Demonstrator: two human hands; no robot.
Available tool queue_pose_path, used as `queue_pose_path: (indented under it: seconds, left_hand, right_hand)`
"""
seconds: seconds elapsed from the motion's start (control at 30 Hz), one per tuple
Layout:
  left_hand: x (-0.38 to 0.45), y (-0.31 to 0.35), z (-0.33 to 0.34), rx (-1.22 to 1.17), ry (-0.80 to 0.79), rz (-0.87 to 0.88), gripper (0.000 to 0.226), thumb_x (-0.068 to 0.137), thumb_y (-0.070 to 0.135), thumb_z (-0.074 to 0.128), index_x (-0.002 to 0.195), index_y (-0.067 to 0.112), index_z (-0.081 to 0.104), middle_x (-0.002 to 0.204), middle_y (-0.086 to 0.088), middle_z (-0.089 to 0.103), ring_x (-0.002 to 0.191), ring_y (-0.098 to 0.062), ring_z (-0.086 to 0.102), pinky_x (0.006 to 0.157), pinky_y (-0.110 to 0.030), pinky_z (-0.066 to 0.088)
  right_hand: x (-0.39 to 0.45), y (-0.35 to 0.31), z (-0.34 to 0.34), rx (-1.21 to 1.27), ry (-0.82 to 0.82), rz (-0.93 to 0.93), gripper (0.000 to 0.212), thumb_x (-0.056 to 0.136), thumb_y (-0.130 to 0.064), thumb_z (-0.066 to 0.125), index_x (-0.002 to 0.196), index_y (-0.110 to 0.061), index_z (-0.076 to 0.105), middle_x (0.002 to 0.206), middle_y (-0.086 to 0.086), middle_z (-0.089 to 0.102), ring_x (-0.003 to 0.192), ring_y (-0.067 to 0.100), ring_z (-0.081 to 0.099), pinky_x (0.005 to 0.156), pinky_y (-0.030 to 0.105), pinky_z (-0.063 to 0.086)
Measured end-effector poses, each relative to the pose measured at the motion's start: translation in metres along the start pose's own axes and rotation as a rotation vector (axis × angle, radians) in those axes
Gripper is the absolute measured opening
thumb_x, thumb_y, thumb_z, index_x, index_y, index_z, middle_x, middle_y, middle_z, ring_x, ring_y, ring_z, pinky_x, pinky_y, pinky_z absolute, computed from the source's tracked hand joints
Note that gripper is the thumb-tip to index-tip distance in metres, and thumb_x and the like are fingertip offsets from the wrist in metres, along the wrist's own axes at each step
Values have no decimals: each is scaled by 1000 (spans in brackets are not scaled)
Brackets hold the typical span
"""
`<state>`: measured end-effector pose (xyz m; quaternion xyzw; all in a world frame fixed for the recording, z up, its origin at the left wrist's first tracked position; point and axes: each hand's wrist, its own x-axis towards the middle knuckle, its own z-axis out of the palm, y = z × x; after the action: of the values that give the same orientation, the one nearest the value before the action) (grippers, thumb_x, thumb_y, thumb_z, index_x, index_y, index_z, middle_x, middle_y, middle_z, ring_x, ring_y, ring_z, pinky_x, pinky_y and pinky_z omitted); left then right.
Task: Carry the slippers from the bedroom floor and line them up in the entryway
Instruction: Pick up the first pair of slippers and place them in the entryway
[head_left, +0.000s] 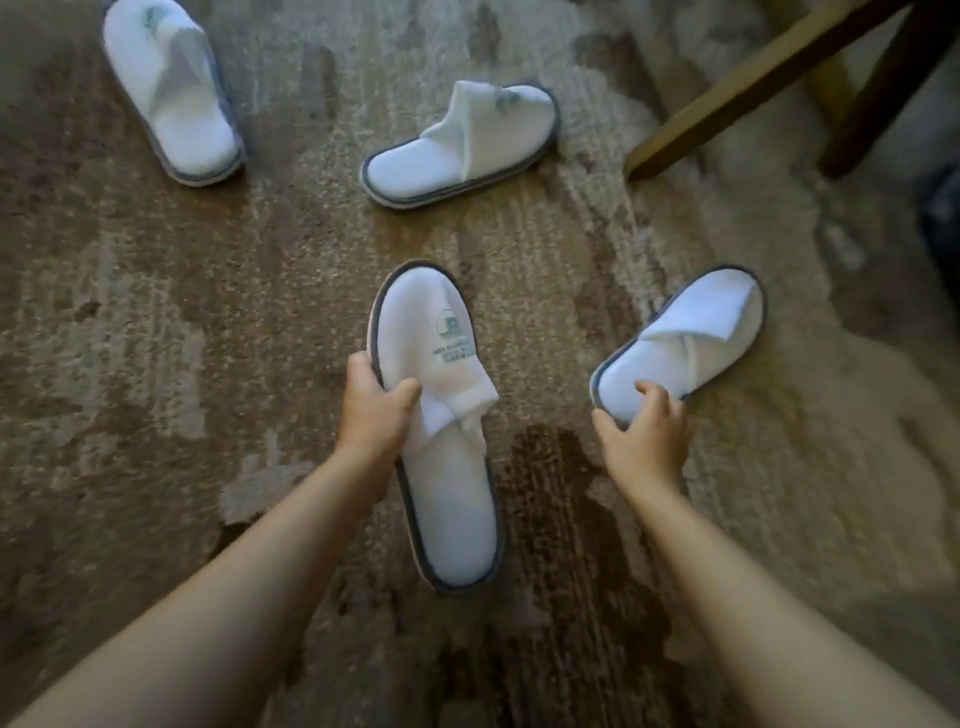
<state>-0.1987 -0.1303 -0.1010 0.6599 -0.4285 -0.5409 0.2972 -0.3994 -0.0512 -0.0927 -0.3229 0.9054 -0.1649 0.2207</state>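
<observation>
A mottled carpet in brown and beige fills the floor, with a darker brown patch near the middle. At far right, a light wooden furniture leg slants down to the carpet, a darker leg beside it. A dark object at the right edge is too blurred to identify. Light is soft and dim.

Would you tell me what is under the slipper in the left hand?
Patterned brown carpet shows around the held slipper; the patch beneath it is covered. Left hand fingers wrap its edge.
</observation>
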Motion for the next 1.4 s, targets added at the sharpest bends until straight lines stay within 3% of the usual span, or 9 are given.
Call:
queue_pose_path:
  seconds: [0.2, 0.33, 0.47, 0.53, 0.8, 0.93, 1.07, 1.27, 1.4]
  left_hand:
    - [22, -10, 44, 11, -140, 2, 36, 76, 8, 65, 99, 18, 39, 98, 0, 52, 83, -13, 53, 66, -25, 44]
    - [19, -26, 49, 42, -149, -5, 58, 67, 6, 73, 110, 17, 34, 109, 2, 45, 99, -14, 46, 77, -30, 40]
    - [11, -29, 49, 82, -244, 0, 86, 65, 3, 74, 131, 16, 19, 119, 5, 36, 107, -10, 39, 67, -14, 38]
    - [10, -27, 48, 57, -284, -9, 90, 66, 0, 72, 133, 19, 16, 121, 5, 36, 110, -11, 38, 71, -17, 40]
    - [2, -24, 28, 62, -224, -15, 55, 69, -1, 69, 113, 17, 41, 109, -1, 53, 98, -17, 53, 67, -24, 46]
    - [-4, -26, 14, 61, -212, -21, 44, 70, 0, 68, 101, 19, 43, 92, 7, 54, 82, -8, 54, 61, -22, 46]
    - [-6, -27, 2, 51, -157, -14, 42, 71, 1, 67, 101, 18, 44, 97, 2, 54, 82, -8, 53, 58, -21, 43]
    - [0, -23, -17, 7, -50, 2, 39, 71, -2, 66, 99, 16, 46, 101, -5, 57, 91, -21, 55, 65, -29, 47]
    - [1, -24, -24, 10, -35, 2, 38, 71, -2, 65, 100, 15, 47, 103, -8, 57, 92, -23, 56, 73, -35, 46]
  right_hand:
    - [52, 24, 17, 222, 164, 333, 93, 66, -32, 75, 135, -2, 20, 141, 24, 32, 130, 37, 30, 108, 46, 26]
    - [60, 32, 27, 248, 200, 285, 102, 62, -25, 79, 137, -1, 14, 144, 23, 29, 132, 34, 28, 110, 42, 23]
    - [57, 35, 30, 274, 198, 149, 102, 64, -11, 77, 139, -2, 8, 144, 24, 26, 133, 33, 24, 110, 39, 18]
    - [58, 33, 29, 280, 185, 143, 107, 62, -12, 79, 139, -2, 5, 147, 22, 19, 136, 33, 17, 110, 35, 13]
    - [44, 30, 28, 275, 17, 292, 88, 55, -23, 83, 124, 2, 35, 134, 25, 38, 125, 36, 35, 106, 44, 31]
    - [40, 28, 35, 223, -55, 241, 84, 56, -24, 81, 125, -5, 36, 134, 21, 37, 124, 36, 34, 106, 49, 31]
    - [35, 21, 42, 130, -123, 67, 71, 64, -14, 73, 125, -12, 38, 132, 19, 40, 120, 36, 38, 103, 49, 34]
    - [28, 7, 49, 54, -167, 136, 89, 59, -38, 78, 129, -7, 33, 134, 20, 41, 122, 37, 39, 99, 47, 36]
    - [22, -3, 52, 172, -126, 184, 72, 60, -27, 80, 114, 0, 40, 126, 20, 46, 114, 34, 44, 87, 39, 40]
